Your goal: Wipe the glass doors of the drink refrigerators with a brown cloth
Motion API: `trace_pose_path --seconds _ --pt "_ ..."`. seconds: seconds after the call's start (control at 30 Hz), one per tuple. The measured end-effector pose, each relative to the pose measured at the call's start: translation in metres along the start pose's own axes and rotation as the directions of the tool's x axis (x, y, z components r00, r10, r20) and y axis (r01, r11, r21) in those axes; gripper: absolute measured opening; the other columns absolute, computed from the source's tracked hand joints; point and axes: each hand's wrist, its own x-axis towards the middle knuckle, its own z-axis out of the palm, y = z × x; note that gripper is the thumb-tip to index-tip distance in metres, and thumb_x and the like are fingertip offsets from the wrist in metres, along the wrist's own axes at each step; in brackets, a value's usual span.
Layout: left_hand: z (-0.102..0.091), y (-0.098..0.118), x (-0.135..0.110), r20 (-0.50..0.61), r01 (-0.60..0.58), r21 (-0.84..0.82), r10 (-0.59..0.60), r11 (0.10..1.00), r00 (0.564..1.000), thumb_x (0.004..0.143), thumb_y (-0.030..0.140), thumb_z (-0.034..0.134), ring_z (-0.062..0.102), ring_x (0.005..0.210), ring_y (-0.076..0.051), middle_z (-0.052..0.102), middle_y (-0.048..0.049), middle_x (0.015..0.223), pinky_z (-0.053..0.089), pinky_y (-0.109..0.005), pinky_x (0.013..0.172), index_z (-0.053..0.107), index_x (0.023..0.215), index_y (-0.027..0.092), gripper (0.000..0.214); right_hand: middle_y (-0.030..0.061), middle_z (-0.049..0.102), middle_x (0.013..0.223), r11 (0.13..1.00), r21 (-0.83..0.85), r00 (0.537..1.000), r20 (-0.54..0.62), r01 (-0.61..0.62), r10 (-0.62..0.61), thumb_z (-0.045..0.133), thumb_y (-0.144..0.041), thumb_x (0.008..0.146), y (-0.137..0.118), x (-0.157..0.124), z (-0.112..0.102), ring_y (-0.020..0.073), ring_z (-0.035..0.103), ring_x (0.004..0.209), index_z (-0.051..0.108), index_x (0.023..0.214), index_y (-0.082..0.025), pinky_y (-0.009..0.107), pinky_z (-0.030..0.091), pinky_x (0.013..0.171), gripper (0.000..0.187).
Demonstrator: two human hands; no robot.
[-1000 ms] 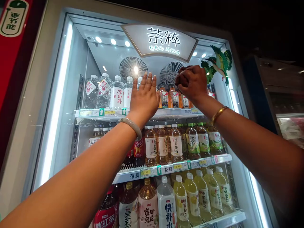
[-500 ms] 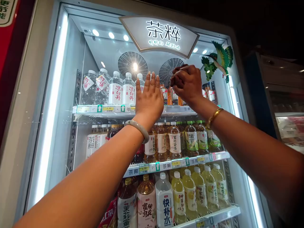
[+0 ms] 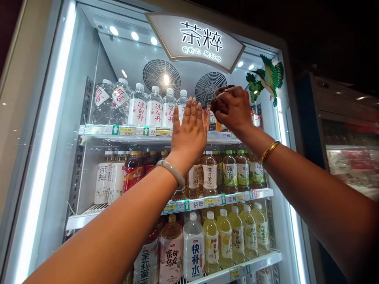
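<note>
White and lit from within, the fan-shaped sign (image 3: 198,41) sits at the top of a drinks cooler (image 3: 49,130), towards whose front both hands are raised. Below the sign, the left hand (image 3: 189,134) has its back to the camera, fingers straight and apart from the thumb, with nothing visible in it; a pale grey bangle (image 3: 171,169) rings the wrist. Below the sign and further right, the right hand (image 3: 233,106) is curled into a fist, a gold bangle (image 3: 269,152) at its wrist (a dark shape (image 3: 218,105) adjoins the knuckles, and I cannot tell whether anything is gripped). Orange bottles (image 3: 211,118) show between the hands. Under the sign and to its left, white-capped clear bottles (image 3: 137,108) line the top shelf (image 3: 124,131); further beneath it stand green-capped bottles (image 3: 230,169) and, lower again, yellow drinks (image 3: 226,238). Right of the sign is a green bird decoration (image 3: 272,77).
</note>
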Motion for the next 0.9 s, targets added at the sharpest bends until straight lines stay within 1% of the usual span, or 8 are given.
trace_pose_path --seconds 0.1,0.2,0.33,0.47,0.6,0.73,0.83,0.9 --pt "-0.002 -0.001 -0.003 0.015 -0.013 -0.005 0.013 1.0 1.0 0.103 0.028 0.03 0.007 0.167 -0.029 0.016 -0.0163 0.176 -0.005 -0.056 0.136 0.023 0.166 0.006 0.068 0.0082 0.065 0.126 0.989 0.034 0.988 0.044 0.145 -0.146 0.067 -0.041 0.091 -0.014 -0.023 -0.01 0.0308 0.06 0.122 0.071 0.109 -0.03 0.054 0.053 0.105 0.021" --pt "0.0 -0.001 -0.004 -0.004 -0.001 -0.023 0.001 1.0 1.0 0.102 0.028 0.033 0.007 0.167 -0.028 0.015 -0.0155 0.177 -0.005 -0.056 0.136 0.022 0.167 0.008 0.069 0.0045 0.065 0.126 0.98 0.056 0.979 0.066 0.19 -0.193 0.069 -0.046 0.088 -0.001 -0.046 -0.026 0.0287 0.062 0.119 0.07 0.109 -0.033 0.052 0.056 0.104 0.024" --pt "0.004 0.007 -0.005 -0.044 0.026 -0.064 -0.029 0.998 0.999 0.1 0.025 0.037 0.005 0.167 -0.026 0.012 -0.0097 0.178 -0.006 -0.055 0.137 0.02 0.169 0.016 0.072 0.0049 0.065 0.122 0.995 0.013 0.993 0.07 0.094 -0.095 0.072 -0.041 0.082 0.025 -0.03 -0.023 0.0291 0.062 0.116 0.07 0.108 -0.032 0.054 0.054 0.102 0.028" --pt "0.003 0.013 -0.008 -0.011 0.031 -0.069 -0.032 0.997 0.999 0.101 0.027 0.036 0.007 0.167 -0.026 0.016 -0.0096 0.178 -0.006 -0.054 0.137 0.023 0.168 0.016 0.07 0.0106 0.064 0.125 0.999 -0.041 0.998 0.06 -0.032 0.034 0.073 -0.039 0.087 0.002 -0.015 -0.009 0.0307 0.057 0.12 0.07 0.109 -0.029 0.055 0.051 0.105 0.025" --pt "0.002 0.013 -0.014 0.015 0.021 -0.052 -0.02 0.998 1.0 0.102 0.03 0.035 0.009 0.167 -0.027 0.018 -0.0111 0.177 -0.004 -0.053 0.137 0.025 0.167 0.013 0.068 0.0083 0.061 0.131 0.986 0.096 0.98 0.13 0.136 -0.148 0.065 -0.041 0.094 -0.019 -0.054 -0.029 0.0302 0.055 0.129 0.07 0.11 -0.031 0.055 0.049 0.111 0.02" --pt "0.006 0.02 -0.024 0.008 0.055 -0.036 -0.055 0.998 0.998 0.101 0.028 0.036 0.007 0.167 -0.027 0.015 -0.0101 0.177 -0.005 -0.055 0.136 0.023 0.168 0.015 0.069 0.0031 0.062 0.132 0.953 0.221 0.957 0.155 0.208 -0.245 0.07 -0.039 0.088 0.018 -0.086 -0.055 0.029 0.059 0.126 0.07 0.11 -0.037 0.056 0.052 0.109 0.023" --pt "0.011 0.031 -0.031 0.014 0.047 -0.036 -0.047 0.998 0.999 0.101 0.025 0.035 0.007 0.167 -0.024 0.014 -0.0088 0.177 -0.002 -0.053 0.137 0.02 0.168 0.015 0.07 0.0054 0.064 0.125 0.987 0.121 0.985 0.122 0.103 -0.118 0.074 -0.036 0.082 0.042 -0.076 -0.051 0.0295 0.062 0.12 0.071 0.107 -0.034 0.056 0.054 0.105 0.025" --pt "0.013 0.04 -0.033 0.02 0.06 -0.05 -0.059 0.997 0.998 0.101 0.025 0.036 0.009 0.167 -0.022 0.015 -0.0079 0.177 0.0 -0.05 0.138 0.021 0.168 0.016 0.07 0.0082 0.064 0.123 0.999 0.026 0.998 0.061 -0.023 0.022 0.077 -0.035 0.079 0.038 -0.067 -0.041 0.0314 0.06 0.118 0.072 0.107 -0.031 0.057 0.053 0.104 0.029"
